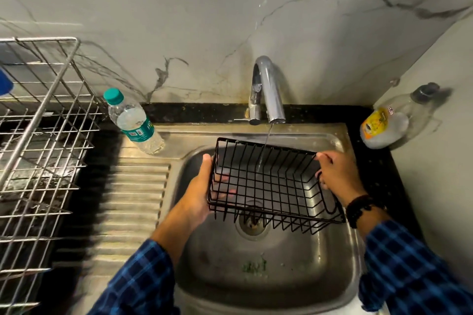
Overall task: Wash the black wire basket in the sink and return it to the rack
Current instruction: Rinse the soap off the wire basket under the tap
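The black wire basket (268, 181) hangs over the steel sink (266, 276), tilted with its open side toward me. My left hand (202, 192) grips its left end, fingers curled inside the wires. My right hand (337, 174) grips the right end near a looped handle. A thin stream of water runs from the chrome tap (268, 89) down into the basket. The silver wire rack (43, 140) stands on the counter at the far left.
A plastic water bottle with a teal cap (133, 123) stands at the sink's back left corner by the ribbed drainboard (133, 207). A clear soap bottle with a yellow label (389, 123) lies at the back right. The marble wall rises close behind and to the right.
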`<state>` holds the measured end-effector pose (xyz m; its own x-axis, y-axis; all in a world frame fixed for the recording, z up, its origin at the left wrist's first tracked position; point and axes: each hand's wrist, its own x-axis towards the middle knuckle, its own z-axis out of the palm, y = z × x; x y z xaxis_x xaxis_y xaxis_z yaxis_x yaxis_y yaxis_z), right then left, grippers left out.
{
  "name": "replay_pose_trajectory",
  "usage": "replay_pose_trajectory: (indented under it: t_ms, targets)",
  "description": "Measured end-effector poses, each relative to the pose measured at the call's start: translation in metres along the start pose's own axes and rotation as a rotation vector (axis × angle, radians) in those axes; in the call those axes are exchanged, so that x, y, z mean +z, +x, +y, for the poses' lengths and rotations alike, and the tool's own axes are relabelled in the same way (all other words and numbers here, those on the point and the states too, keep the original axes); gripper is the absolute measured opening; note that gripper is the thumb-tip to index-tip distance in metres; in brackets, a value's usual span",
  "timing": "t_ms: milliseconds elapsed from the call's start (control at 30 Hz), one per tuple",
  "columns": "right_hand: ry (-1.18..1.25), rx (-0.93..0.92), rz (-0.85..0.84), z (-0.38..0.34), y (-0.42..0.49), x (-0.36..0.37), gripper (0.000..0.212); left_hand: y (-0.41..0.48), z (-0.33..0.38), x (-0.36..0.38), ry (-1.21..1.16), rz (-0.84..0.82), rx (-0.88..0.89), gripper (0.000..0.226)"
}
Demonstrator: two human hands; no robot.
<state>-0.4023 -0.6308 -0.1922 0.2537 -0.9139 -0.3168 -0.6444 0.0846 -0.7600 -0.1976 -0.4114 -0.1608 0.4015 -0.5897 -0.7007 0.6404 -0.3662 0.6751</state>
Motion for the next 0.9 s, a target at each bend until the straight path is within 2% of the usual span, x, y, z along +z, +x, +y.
replay_pose_trajectory:
  t_ms: [67, 133, 233, 333, 433, 500, 567, 600, 700, 767, 900]
  targets:
    - [-0.092, 0.004, 0.016, 0.011, -0.007, 0.006, 0.030, -0.002, 0.006, 0.008, 0.014, 0.056, 0.000, 0.048]
    - [-0.164, 0.022, -0.050, 0.017, -0.014, 0.012, 0.032, -0.003, 0.015, 0.015, 0.121, 0.037, 0.040, 0.033]
    - [-0.247, 0.098, -0.147, 0.020, -0.016, 0.027, 0.053, 0.000, 0.022, 0.026, 0.372, 0.059, 0.167, 0.010]
    - [-0.274, 0.169, -0.211, 0.013, -0.016, 0.038, 0.071, 0.005, 0.027, 0.039, 0.639, 0.080, 0.239, 0.017]
    - [-0.038, 0.196, -0.420, -0.016, -0.028, 0.045, 0.076, 0.005, 0.030, 0.057, 0.852, 0.078, 0.252, 0.022]
    - [0.124, 0.106, -0.462, -0.044, -0.042, 0.052, 0.080, 0.002, 0.031, 0.071, 0.960, 0.090, 0.295, 0.022]
    - [0.210, 0.040, -0.388, -0.069, -0.056, 0.054, 0.072, 0.000, 0.031, 0.082, 1.008, 0.098, 0.382, 0.023]
    - [0.312, 0.080, -0.362, -0.077, -0.059, 0.054, 0.067, -0.001, 0.031, 0.085, 1.026, 0.103, 0.413, 0.025]
    - [0.740, 0.360, -0.494, -0.098, -0.058, 0.042, 0.063, -0.001, 0.030, 0.092, 1.129, 0.131, 0.479, 0.028]
    - [0.744, 0.381, -0.554, -0.107, -0.053, 0.032, 0.052, -0.004, 0.025, 0.095, 1.223, 0.141, 0.494, 0.028]
    - [0.496, 0.272, -0.583, -0.104, -0.049, 0.021, 0.033, -0.006, 0.020, 0.095, 1.256, 0.141, 0.489, 0.031]
